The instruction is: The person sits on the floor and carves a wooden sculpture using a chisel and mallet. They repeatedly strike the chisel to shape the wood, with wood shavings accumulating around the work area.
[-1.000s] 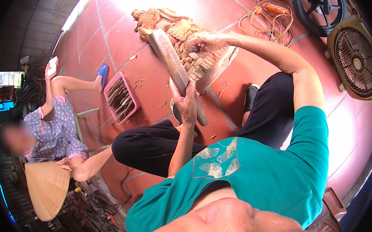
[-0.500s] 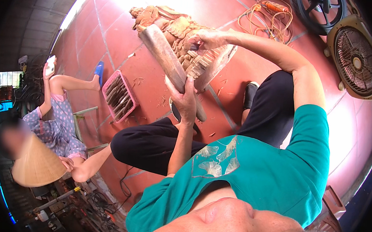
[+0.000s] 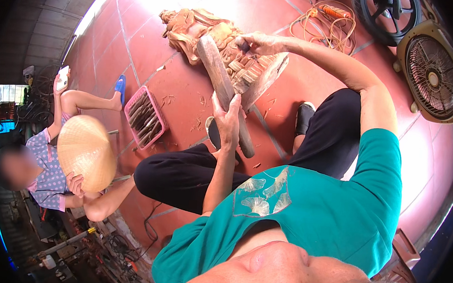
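Observation:
A carved wooden statue (image 3: 189, 32) with a rough, detailed surface lies on the floor in front of me. My left hand (image 3: 227, 121) is wrapped round the lower part of a long wooden mallet (image 3: 213, 62), whose thick end reaches over the carving. Against the statue's right side, my right hand (image 3: 262, 43) is closed on a short dark-ended tool (image 3: 243, 45), apparently a chisel; its lower part is hidden. A flat pale section of wood (image 3: 266, 81) forms the statue's near right end.
A pink basket (image 3: 143, 145) of long wooden-handled tools stands left. Beyond sits another person (image 3: 57, 158) with a phone and a conical hat (image 3: 86, 153). Wood shavings dot the red tiles. An orange cord (image 3: 331, 30), a wheel (image 3: 387, 18) and a box fan (image 3: 433, 77) are at upper right.
The mallet's thick end has swung right, closer to my right hand, and my left hand has shifted slightly with it. The other person's conical hat has been raised and moved right.

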A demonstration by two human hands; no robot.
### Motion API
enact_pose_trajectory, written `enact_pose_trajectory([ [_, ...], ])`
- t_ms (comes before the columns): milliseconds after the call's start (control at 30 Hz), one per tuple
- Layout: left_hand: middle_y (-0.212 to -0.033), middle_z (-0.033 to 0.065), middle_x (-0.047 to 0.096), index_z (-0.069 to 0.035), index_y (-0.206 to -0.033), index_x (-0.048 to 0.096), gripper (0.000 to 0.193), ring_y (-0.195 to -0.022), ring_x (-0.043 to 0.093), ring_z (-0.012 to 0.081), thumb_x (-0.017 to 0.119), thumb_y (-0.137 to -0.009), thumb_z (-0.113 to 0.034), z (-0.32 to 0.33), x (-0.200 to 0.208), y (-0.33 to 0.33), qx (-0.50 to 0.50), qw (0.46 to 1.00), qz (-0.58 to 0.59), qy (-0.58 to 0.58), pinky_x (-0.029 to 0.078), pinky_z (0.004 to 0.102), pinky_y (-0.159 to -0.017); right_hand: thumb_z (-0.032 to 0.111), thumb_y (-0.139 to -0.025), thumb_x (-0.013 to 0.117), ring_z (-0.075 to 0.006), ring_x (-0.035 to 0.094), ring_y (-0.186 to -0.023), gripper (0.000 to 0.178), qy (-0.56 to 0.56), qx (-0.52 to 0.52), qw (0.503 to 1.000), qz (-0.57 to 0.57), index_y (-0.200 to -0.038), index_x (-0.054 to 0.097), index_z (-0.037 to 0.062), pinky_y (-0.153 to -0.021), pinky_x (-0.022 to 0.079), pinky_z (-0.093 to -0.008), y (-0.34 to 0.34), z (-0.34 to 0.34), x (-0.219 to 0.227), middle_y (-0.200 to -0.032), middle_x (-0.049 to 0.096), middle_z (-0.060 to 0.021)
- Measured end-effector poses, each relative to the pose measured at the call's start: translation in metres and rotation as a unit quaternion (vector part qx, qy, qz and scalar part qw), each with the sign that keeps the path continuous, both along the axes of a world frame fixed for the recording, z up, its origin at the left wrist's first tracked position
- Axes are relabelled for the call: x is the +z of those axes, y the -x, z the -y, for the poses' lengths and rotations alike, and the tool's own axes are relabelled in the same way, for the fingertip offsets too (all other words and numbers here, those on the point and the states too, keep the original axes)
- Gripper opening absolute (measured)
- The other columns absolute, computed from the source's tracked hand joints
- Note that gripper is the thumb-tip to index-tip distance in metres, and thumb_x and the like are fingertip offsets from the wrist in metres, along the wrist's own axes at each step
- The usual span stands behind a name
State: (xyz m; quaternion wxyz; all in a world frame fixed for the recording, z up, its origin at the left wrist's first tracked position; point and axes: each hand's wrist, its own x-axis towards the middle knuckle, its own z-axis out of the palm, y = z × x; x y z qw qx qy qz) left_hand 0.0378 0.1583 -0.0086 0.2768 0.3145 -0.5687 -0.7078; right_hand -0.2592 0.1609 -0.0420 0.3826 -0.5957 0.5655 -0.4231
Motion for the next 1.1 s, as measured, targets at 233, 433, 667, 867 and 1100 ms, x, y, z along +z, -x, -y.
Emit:
enact_pose_trajectory([
  [233,-0.092,0.0055,0.059,-0.001,-0.142,0.036,0.055,-0.06,0.053,0.0083,0.064,-0.096,-0.01,-0.001,0.01,-0.002,-0.012,0.998,-0.013,0.057,0.045,0.0229,-0.051,-0.005,-0.086,0.067,-0.0165,0.048,-0.077,0.025,0.114,0.072,0.982,-0.133,-0.101,0.05,0.0042,-0.067,0.047,-0.0347,-0.017,0.001,0.016,-0.085,0.053,-0.0043],
  [433,-0.093,0.0056,0.059,0.0,-0.145,0.033,0.06,-0.061,0.053,0.008,0.064,-0.095,-0.007,-0.005,0.019,-0.002,0.002,0.997,-0.039,0.068,0.045,0.0228,-0.052,-0.008,-0.079,0.07,-0.0162,0.055,-0.084,0.036,0.092,0.078,0.985,-0.126,-0.109,0.057,0.0058,-0.074,0.05,-0.0353,-0.024,-0.006,0.027,-0.09,0.058,-0.0026],
  [667,-0.091,0.0053,0.059,0.0,-0.145,0.034,0.06,-0.061,0.052,0.0077,0.065,-0.094,-0.008,-0.013,0.02,-0.001,0.029,0.994,-0.046,0.092,0.045,0.0227,-0.052,-0.012,-0.075,0.069,-0.0181,0.056,-0.084,0.043,0.058,0.073,0.984,-0.151,-0.114,0.059,0.0053,-0.074,0.05,-0.0365,-0.03,-0.008,0.028,-0.089,0.059,-0.0041],
  [867,-0.089,0.0049,0.059,-0.002,-0.145,0.034,0.059,-0.058,0.052,0.008,0.065,-0.095,-0.01,-0.008,0.016,0.0,-0.028,0.991,0.056,0.114,0.044,0.0235,-0.05,-0.011,-0.074,0.069,-0.0196,0.059,-0.086,0.049,0.072,0.079,0.983,-0.152,-0.119,0.063,0.0081,-0.075,0.05,-0.0369,-0.035,-0.012,0.031,-0.09,0.062,-0.0057],
  [1100,-0.091,0.0078,0.06,-0.002,-0.146,0.032,0.062,-0.061,0.055,0.0096,0.065,-0.095,-0.012,-0.013,0.013,0.0,0.048,0.991,0.043,0.119,0.046,0.0246,-0.052,-0.007,-0.075,0.07,-0.0208,0.062,-0.09,0.051,0.043,0.084,0.98,-0.174,-0.123,0.063,0.0105,-0.079,0.052,-0.0361,-0.037,-0.011,0.036,-0.096,0.065,-0.0069],
])
